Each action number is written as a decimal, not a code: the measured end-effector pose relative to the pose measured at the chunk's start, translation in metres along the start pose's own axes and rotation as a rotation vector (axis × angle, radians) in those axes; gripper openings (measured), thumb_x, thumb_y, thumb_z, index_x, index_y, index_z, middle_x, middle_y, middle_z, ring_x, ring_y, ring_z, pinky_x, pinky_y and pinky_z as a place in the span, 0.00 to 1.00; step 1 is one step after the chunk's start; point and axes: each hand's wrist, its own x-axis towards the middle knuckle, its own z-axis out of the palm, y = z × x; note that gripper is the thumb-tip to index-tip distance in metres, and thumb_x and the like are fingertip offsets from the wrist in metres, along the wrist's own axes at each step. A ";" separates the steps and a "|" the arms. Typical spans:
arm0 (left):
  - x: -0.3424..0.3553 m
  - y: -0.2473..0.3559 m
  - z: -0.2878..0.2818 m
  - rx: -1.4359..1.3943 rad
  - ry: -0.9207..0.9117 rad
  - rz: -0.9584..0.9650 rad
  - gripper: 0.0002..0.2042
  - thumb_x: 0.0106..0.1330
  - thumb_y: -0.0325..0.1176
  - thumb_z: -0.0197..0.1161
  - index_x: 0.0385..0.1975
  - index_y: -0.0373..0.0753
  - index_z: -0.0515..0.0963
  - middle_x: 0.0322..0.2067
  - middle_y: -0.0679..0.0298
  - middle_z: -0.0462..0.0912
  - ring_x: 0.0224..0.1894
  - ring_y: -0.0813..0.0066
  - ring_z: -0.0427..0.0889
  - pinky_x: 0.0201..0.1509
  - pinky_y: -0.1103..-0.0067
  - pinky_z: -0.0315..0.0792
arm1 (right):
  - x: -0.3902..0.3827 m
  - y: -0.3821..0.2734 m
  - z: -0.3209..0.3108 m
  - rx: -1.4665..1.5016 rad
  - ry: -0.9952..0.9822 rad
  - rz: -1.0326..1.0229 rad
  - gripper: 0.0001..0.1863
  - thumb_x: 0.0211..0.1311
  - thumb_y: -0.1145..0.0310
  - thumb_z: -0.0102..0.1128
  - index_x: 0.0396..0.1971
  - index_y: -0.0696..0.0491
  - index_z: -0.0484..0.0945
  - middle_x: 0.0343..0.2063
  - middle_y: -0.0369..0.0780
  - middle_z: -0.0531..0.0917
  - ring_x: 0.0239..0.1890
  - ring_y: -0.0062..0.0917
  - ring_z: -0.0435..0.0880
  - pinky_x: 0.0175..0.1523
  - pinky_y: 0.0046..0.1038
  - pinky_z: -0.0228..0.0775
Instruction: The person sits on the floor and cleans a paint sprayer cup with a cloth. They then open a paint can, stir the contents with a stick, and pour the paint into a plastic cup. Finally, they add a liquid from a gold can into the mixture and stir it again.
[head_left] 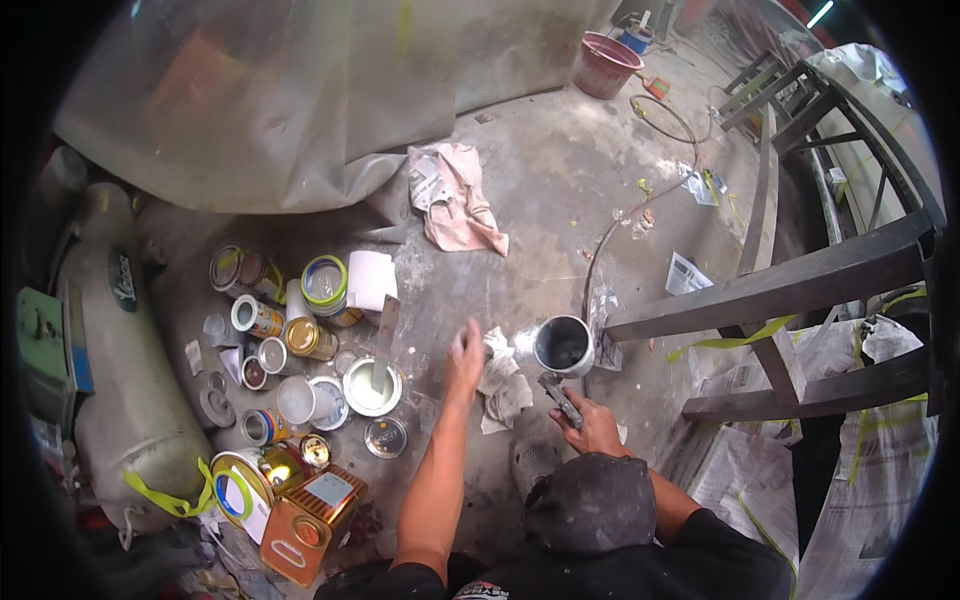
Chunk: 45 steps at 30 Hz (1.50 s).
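Note:
My right hand (592, 428) is closed around a dark grey, flat-bladed hand tool (563, 400) resembling a scraper. The tool's front end is beside the lower rim of a grey metal can (564, 346), whose dark interior faces up. Left of the can, a crumpled whitish rag (507, 385) lies on the floor. My left hand (465, 350) is just left of that rag, its fingers blurred, so I cannot see whether they hold anything. Further left, an open can of white paint (373, 393) has a flat metal stirring stick (385, 340) standing in it.
Several paint cans and a rectangular gold tin (312, 522) crowd the left, beside a grey tank (125, 340). A pink cloth (462, 205) lies ahead. Dark beams (780, 285) stand at right, near a hose (596, 255). A reddish bucket (606, 68) is far back.

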 end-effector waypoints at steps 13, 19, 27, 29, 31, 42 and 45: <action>-0.056 0.015 0.055 -0.404 -0.029 0.350 0.26 0.76 0.39 0.57 0.65 0.26 0.66 0.51 0.52 0.81 0.49 0.70 0.81 0.53 0.74 0.76 | 0.088 -0.034 -0.027 1.313 -0.305 0.432 0.42 0.69 0.29 0.39 0.52 0.57 0.77 0.33 0.40 0.86 0.12 0.19 0.72 0.15 0.22 0.64; -0.071 0.046 0.053 -0.222 0.090 0.333 0.27 0.69 0.30 0.67 0.64 0.23 0.68 0.43 0.57 0.84 0.39 0.81 0.82 0.40 0.84 0.76 | 0.099 -0.001 0.008 1.906 -0.732 0.419 0.44 0.67 0.26 0.34 0.46 0.56 0.78 0.32 0.40 0.86 0.09 0.18 0.67 0.11 0.20 0.57; -0.071 0.027 0.052 -0.170 0.289 0.294 0.25 0.68 0.25 0.66 0.62 0.21 0.69 0.44 0.52 0.84 0.44 0.74 0.83 0.49 0.81 0.77 | 0.090 0.001 0.049 2.056 -0.868 0.478 0.39 0.66 0.26 0.39 0.34 0.52 0.76 0.23 0.37 0.82 0.09 0.16 0.65 0.11 0.20 0.57; -0.065 0.016 0.051 -0.155 0.302 0.364 0.25 0.69 0.25 0.66 0.62 0.20 0.69 0.45 0.52 0.84 0.45 0.74 0.83 0.49 0.81 0.77 | 0.091 0.000 0.045 1.959 -0.831 0.459 0.38 0.66 0.26 0.39 0.30 0.51 0.74 0.22 0.37 0.80 0.09 0.16 0.64 0.11 0.20 0.57; -0.065 0.014 0.055 -0.175 0.298 0.377 0.24 0.70 0.25 0.65 0.62 0.21 0.69 0.44 0.53 0.85 0.43 0.75 0.83 0.47 0.81 0.77 | 0.090 0.000 0.040 1.914 -0.801 0.456 0.38 0.66 0.26 0.39 0.29 0.51 0.74 0.22 0.37 0.81 0.09 0.16 0.64 0.11 0.20 0.57; -0.065 0.074 0.022 0.926 0.113 0.698 0.53 0.58 0.49 0.75 0.71 0.25 0.49 0.58 0.38 0.74 0.61 0.50 0.76 0.64 0.66 0.70 | 0.071 -0.032 0.019 0.835 -0.369 0.106 0.27 0.70 0.46 0.58 0.48 0.58 0.78 0.28 0.41 0.83 0.28 0.26 0.86 0.33 0.32 0.81; -0.059 0.145 -0.003 0.704 -0.327 0.299 0.55 0.45 0.50 0.82 0.69 0.27 0.57 0.60 0.40 0.73 0.63 0.54 0.74 0.68 0.64 0.67 | 0.063 -0.056 0.028 0.797 -0.427 -0.228 0.24 0.69 0.53 0.60 0.55 0.57 0.77 0.34 0.47 0.86 0.37 0.37 0.87 0.45 0.40 0.78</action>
